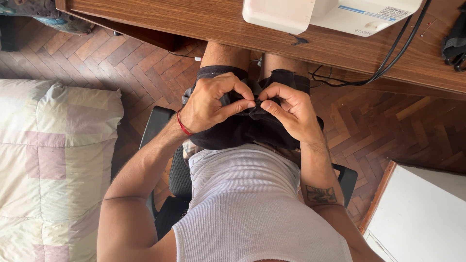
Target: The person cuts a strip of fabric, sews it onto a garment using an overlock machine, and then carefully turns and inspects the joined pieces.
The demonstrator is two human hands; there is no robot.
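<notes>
Both hands pinch the dark fabric (242,127) in the lap: left hand (213,103), right hand (289,109), fingertips meeting; steady fine handling looks needed.

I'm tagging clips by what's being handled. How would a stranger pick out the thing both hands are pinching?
Below the long brown wooden desk, a seated person's lap holds a crumpled piece of black fabric. The left hand and right hand pinch its top fold together. It is darker than the white ribbed tank top beneath.
</notes>
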